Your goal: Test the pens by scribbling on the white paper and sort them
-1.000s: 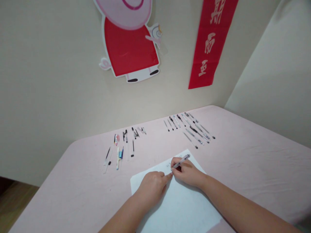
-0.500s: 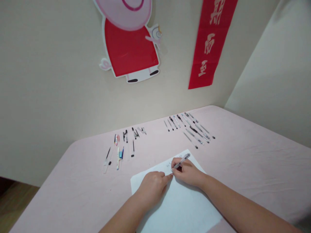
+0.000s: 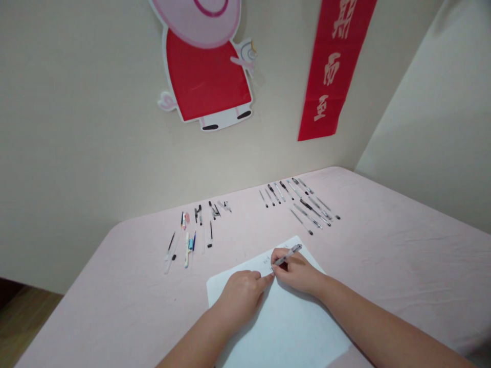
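A white sheet of paper [image 3: 284, 327] lies on the pink table [image 3: 383, 255] in front of me. My right hand [image 3: 297, 271] pinches a clear pen [image 3: 287, 254] with its tip down on the paper's upper part, where faint marks show. My left hand [image 3: 240, 296] rests on the sheet with fingers curled and the forefinger stretched toward the pen tip, holding nothing that I can see.
Several pens lie in a loose group at the back left [image 3: 192, 230] and several more in a row at the back right [image 3: 299, 202]. The table meets a wall with a cartoon pig cutout [image 3: 207, 66] and a red banner [image 3: 332, 66].
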Tool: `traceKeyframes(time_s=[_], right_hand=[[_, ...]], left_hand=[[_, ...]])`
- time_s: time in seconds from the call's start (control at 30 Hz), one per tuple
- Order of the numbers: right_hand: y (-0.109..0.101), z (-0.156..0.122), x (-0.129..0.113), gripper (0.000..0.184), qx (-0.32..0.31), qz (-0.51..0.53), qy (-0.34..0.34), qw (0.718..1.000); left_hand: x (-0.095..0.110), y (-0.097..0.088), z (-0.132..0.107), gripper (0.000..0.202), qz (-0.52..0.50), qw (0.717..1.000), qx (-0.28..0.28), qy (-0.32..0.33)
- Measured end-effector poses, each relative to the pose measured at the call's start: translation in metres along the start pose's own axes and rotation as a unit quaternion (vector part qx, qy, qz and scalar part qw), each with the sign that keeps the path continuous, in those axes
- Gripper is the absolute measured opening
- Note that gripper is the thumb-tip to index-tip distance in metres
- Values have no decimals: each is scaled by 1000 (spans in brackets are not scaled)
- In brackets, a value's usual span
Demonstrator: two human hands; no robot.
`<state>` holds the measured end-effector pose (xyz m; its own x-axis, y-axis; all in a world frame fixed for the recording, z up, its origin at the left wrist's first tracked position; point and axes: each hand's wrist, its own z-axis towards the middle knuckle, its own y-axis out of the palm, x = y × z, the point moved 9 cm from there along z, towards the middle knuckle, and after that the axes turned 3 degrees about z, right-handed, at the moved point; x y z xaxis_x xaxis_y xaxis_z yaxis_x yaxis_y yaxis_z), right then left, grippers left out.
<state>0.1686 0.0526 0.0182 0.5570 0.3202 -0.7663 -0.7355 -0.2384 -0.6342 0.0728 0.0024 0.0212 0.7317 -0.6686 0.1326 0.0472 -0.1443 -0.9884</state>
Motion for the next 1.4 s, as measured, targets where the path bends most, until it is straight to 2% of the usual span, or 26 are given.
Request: traceKeyframes(time_s=[1.4], right_hand=[[-1, 1, 3, 10, 16, -13, -11, 1000]], left_hand=[[1, 0, 0, 45, -6, 1000, -4, 0]])
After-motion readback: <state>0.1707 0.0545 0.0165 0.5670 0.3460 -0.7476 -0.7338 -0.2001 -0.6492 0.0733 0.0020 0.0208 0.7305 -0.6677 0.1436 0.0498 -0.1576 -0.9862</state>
